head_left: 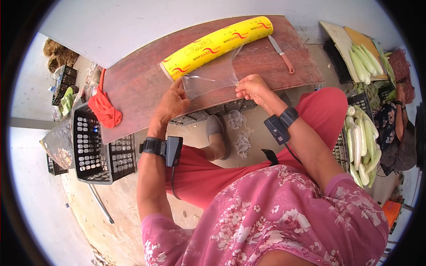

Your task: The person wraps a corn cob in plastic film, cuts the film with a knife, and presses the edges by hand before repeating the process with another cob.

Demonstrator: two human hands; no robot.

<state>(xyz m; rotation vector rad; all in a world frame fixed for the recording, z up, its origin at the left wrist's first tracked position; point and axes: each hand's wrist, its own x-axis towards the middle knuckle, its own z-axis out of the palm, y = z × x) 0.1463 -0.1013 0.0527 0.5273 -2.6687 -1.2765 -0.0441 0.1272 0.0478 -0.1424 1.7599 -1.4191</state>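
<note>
A large yellow roll of cling film (217, 46) with red lettering lies slantwise across the dark red wooden table. A clear sheet of film (208, 84) is drawn off it toward me, creased and shiny along its edge. My left hand (172, 103) is beside the roll's near left end, its fingers closed on the film's left corner. Farther right, my right hand (256, 90) pinches the other corner between thumb and fingers, just above the table's front edge. Beyond it lies a knife (282, 55) with a pinkish handle, touched by neither hand.
A red cloth (104, 108) hangs over the table's (128, 80) left edge, near a black plastic crate (91, 146). Crumpled film (242, 142) lies on the floor below. At right are pale green long vegetables (363, 142) in a crate, more on a board (366, 62), and another person (392, 133).
</note>
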